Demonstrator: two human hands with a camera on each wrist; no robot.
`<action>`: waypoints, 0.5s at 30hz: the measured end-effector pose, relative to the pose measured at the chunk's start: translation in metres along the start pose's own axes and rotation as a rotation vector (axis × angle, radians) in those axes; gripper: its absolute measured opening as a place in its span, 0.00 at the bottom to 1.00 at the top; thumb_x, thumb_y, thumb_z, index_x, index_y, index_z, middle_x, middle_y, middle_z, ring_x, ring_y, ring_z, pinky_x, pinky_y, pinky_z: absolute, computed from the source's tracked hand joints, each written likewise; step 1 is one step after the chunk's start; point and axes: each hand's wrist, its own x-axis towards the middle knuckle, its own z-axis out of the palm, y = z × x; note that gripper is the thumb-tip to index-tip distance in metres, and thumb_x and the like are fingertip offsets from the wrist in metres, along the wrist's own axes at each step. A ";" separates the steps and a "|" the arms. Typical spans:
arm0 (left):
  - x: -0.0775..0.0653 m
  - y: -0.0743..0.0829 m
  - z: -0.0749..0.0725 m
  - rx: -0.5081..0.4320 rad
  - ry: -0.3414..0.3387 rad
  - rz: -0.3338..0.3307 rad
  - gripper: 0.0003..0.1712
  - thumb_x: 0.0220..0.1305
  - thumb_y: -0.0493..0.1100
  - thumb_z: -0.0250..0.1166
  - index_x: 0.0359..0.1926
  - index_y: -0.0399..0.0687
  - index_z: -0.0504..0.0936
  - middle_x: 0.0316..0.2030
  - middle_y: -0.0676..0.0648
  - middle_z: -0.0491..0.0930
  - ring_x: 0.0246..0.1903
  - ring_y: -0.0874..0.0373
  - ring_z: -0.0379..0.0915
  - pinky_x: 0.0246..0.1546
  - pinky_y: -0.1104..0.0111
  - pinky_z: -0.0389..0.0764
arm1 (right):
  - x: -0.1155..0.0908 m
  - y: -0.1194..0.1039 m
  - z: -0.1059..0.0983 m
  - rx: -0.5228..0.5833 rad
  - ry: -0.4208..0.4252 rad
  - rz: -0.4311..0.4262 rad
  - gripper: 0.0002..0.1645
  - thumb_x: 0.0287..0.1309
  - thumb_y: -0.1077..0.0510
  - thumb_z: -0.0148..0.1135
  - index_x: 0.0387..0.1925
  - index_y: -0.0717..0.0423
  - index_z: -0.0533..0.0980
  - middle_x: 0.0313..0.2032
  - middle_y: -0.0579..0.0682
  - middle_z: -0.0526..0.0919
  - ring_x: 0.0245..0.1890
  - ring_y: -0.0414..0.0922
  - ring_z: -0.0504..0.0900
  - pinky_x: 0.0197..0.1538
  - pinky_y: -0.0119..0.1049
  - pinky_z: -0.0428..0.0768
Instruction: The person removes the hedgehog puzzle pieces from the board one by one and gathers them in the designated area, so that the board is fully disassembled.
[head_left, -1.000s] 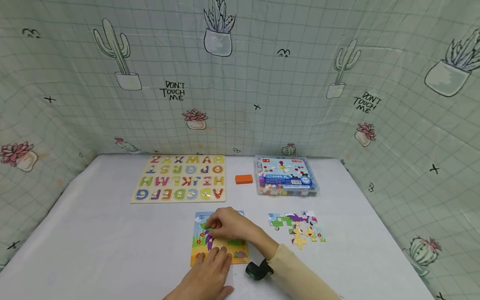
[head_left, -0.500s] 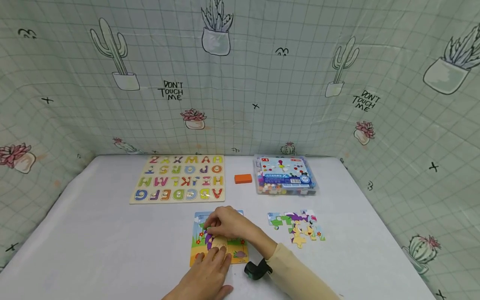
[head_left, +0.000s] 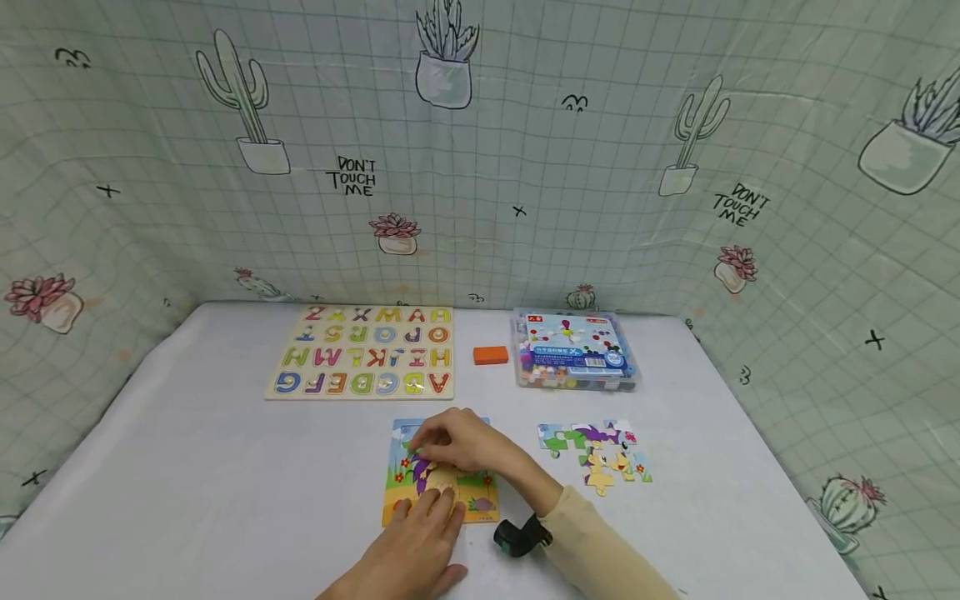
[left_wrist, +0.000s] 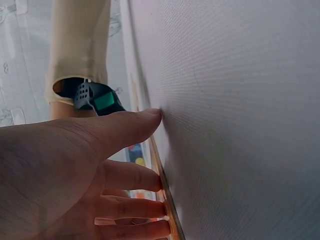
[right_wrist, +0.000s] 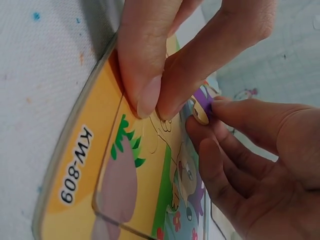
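Observation:
A jigsaw board (head_left: 397,492) with a printed cartoon scene lies in front of me, partly covered by both hands. My left hand (head_left: 412,537) rests on its near edge, fingers extended and fingertips pressing the picture; the thumb touches the tablecloth. Over the upper left part of the board, my right hand (head_left: 468,446) pinches a small puzzle piece (right_wrist: 201,111), purple and yellow, between thumb and fingers. In the right wrist view the piece is tilted at the picture, close beside the left fingertips (right_wrist: 149,100). To the right lie loose and joined puzzle pieces (head_left: 600,458).
Behind the jigsaw stand an alphabet board (head_left: 273,390), an orange block (head_left: 491,356) and a clear plastic box (head_left: 577,358) of small coloured parts. A black wrist device (head_left: 517,537) sits at my right cuff. A printed cloth (head_left: 480,150) hangs behind the table.
The head view has shifted slightly. My right fingers have moved a little over the same spot on the jigsaw board, while the left hand stays in place.

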 end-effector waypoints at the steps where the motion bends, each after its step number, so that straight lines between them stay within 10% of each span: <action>1: 0.000 0.000 -0.001 -0.001 -0.003 0.001 0.39 0.60 0.69 0.60 0.61 0.48 0.77 0.59 0.46 0.74 0.53 0.52 0.70 0.45 0.55 0.80 | 0.000 0.000 -0.001 -0.003 0.004 -0.005 0.08 0.65 0.60 0.62 0.41 0.52 0.85 0.36 0.45 0.88 0.24 0.30 0.72 0.30 0.22 0.72; 15: 0.002 -0.001 0.001 0.003 0.021 0.006 0.38 0.60 0.71 0.60 0.60 0.49 0.78 0.57 0.46 0.74 0.51 0.52 0.71 0.43 0.56 0.81 | -0.009 -0.004 -0.010 0.023 0.034 -0.023 0.09 0.66 0.59 0.60 0.43 0.51 0.85 0.39 0.46 0.88 0.28 0.32 0.77 0.34 0.24 0.76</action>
